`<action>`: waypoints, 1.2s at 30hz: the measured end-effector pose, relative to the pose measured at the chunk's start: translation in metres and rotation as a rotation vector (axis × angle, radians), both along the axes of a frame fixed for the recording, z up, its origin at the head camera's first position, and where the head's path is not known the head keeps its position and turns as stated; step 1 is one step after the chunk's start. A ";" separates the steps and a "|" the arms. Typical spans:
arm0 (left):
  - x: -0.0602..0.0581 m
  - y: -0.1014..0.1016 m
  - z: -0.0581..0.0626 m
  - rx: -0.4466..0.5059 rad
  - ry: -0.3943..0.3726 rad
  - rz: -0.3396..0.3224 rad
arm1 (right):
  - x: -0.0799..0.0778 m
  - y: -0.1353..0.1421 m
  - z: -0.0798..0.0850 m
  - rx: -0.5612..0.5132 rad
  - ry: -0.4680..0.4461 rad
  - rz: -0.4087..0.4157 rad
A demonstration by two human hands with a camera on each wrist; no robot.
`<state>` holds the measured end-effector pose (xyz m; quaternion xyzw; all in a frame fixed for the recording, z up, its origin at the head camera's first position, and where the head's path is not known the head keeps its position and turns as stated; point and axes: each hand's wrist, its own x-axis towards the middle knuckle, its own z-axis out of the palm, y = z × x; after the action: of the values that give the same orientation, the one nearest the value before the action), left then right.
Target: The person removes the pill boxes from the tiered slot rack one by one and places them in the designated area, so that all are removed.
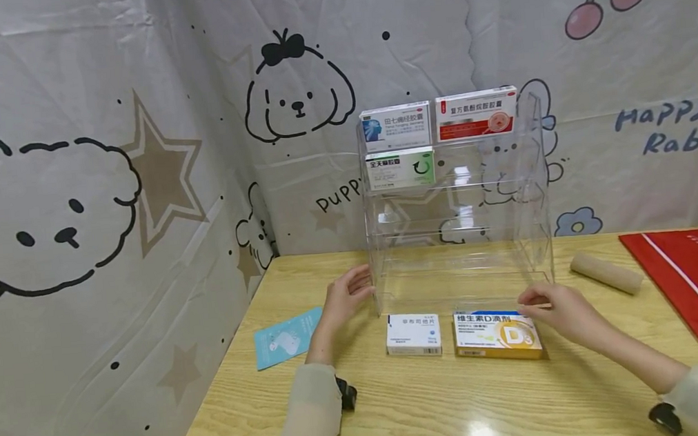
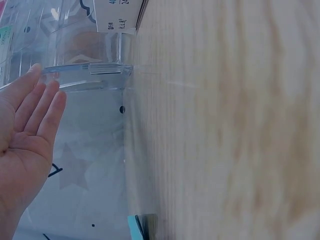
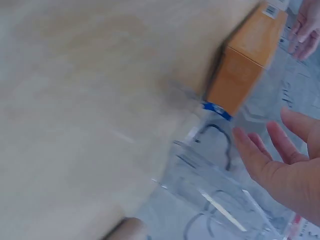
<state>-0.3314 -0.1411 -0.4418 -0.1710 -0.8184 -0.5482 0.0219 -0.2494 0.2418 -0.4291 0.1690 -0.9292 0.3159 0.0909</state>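
A clear tiered display rack stands upright on the table. At its left edge is my left hand, fingers extended, fingertips against or very near the plastic in the left wrist view. My right hand hovers by the far right corner of a yellow-and-white vitamin D box; the right wrist view shows its fingers loosely bent and apart from that box. Left of the vitamin D box lies a small white medicine box. The rack's top tier carries a blue-and-white box and a red-and-white box; below is a green-and-white box.
A light blue packet lies on the table beyond my left forearm. To the right are a brown cardboard-like tube and a red zip pouch. A printed cloth hangs close behind the rack and along the left.
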 end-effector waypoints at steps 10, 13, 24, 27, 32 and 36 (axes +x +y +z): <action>-0.001 -0.002 0.000 -0.004 0.025 0.001 | -0.014 -0.016 0.040 -0.138 0.226 0.073; -0.002 -0.002 0.000 0.006 0.022 0.005 | -0.023 -0.023 0.052 -0.158 0.315 0.089; -0.003 -0.003 -0.003 0.010 0.052 0.008 | -0.055 -0.052 0.093 -0.138 0.420 0.082; -0.002 -0.003 -0.002 0.013 0.039 0.017 | -0.065 -0.058 0.099 -0.131 0.447 0.064; 0.000 -0.001 -0.002 0.016 0.015 0.023 | -0.082 -0.065 0.107 -0.137 0.478 0.040; 0.002 0.001 0.002 0.025 0.017 0.019 | -0.096 -0.070 0.119 -0.189 0.455 0.032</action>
<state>-0.3297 -0.1397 -0.4400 -0.1675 -0.8129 -0.5566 0.0361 -0.3453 0.1719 -0.3102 0.2412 -0.8483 0.3566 0.3083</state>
